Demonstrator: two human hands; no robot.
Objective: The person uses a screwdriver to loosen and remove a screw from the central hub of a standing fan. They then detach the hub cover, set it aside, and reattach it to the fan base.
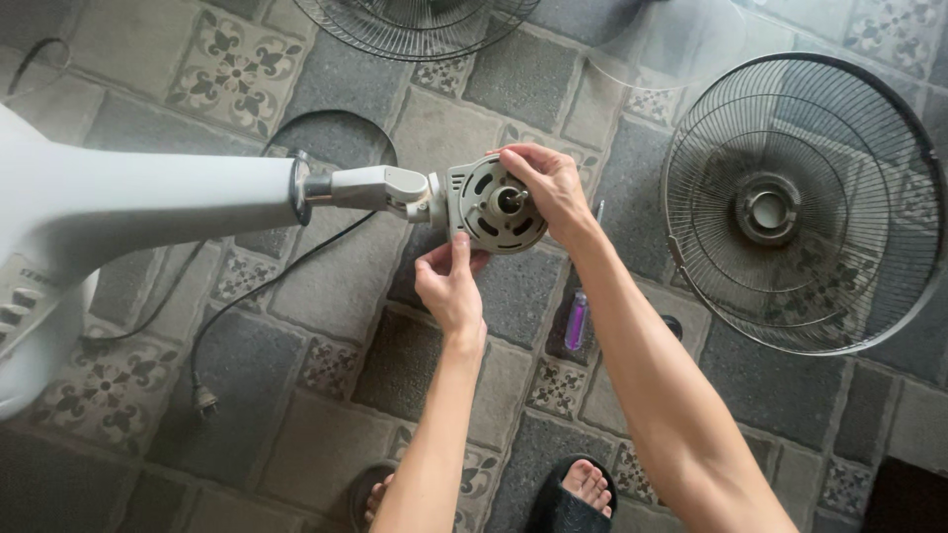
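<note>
Currently the fan motor point(494, 204) sits bare at frame centre, on the end of the grey neck point(367, 187) running in from the white fan body point(89, 212) at left. Judging by layout, strip-down looks well along: one wire guard point(802, 202) lies flat on the tiled floor point(326, 434) at right, a second guard point(415, 25) is at the top edge, and what looks like a clear blade point(662, 44) lies at upper right, faint, hard to confirm. No blade or guard on the motor. Motor housing is not yet off the neck; shaft point(512, 197) is exposed at the middle of the face. Right hand point(548, 188) comes over the motor from the right, fingers curled narrow around the front face, fingertips right at the shaft; can't tell whether it pinches the shaft or a small fastener there. Left hand point(451, 286) comes up from below, thumb and fingers partly spread, tips touching the lower edge of the motor housing, supporting it rather than clamped round it. A purple-handled screwdriver point(576, 318) lies on the floor just below the right forearm, untouched. Black power cord point(247, 296) loops across the floor at lower left, plug point(204, 400) lying loose on the tiles. Sandalled feet show at bottom edge.
</note>
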